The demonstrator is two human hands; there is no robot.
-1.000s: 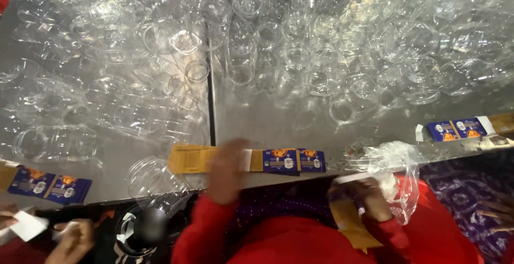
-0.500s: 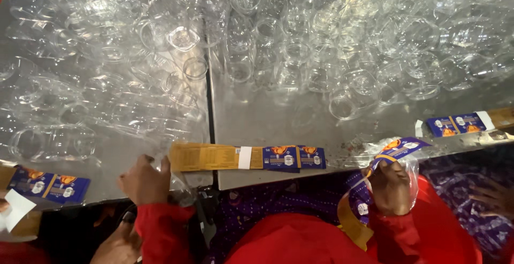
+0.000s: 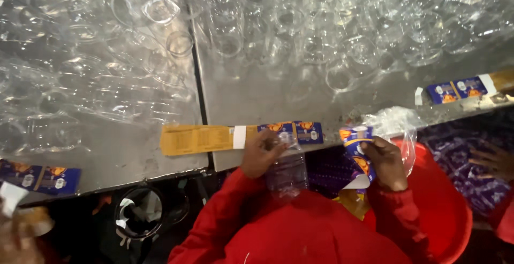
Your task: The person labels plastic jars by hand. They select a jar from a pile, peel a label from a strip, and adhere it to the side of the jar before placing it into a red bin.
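A clear plastic bottle [image 3: 287, 168] lies tilted at the near edge of the table [image 3: 300, 98], its upper end at the rim and its body hanging over the person's red sleeves. The left hand [image 3: 261, 153] is curled around the bottle's upper part, fingers closed on it. The right hand [image 3: 384, 160] is just to the right, near the bottle but not touching it, and grips a rolled blue and orange label [image 3: 357, 147], thumb and fingers pinched on it; the label's white underside curls below the hand. Behind this hand a crumpled clear bag [image 3: 393, 122] sits on the table edge. Below both arms is a red tub [image 3: 441, 205], partly covered by the right forearm.

On the table just beyond the left hand lies a flat label strip [image 3: 235, 135], yellow at its left, white in the middle, blue at its right, parallel to the near edge and crossing the dark seam [image 3: 197, 76] between the two metal sheets. Another blue strip [image 3: 460, 89] lies near the right edge, and a third [image 3: 40, 178] at the near left corner. The far half of the table is crowded with empty clear bottles [image 3: 300, 34], most lying on their sides, too many to count.

At the right edge another person's hand [image 3: 490, 159] rests over a heap of purple labels [image 3: 466, 178]. At the lower left corner a blurred hand [image 3: 21, 237] holds a white scrap; its grasp cannot be made out.
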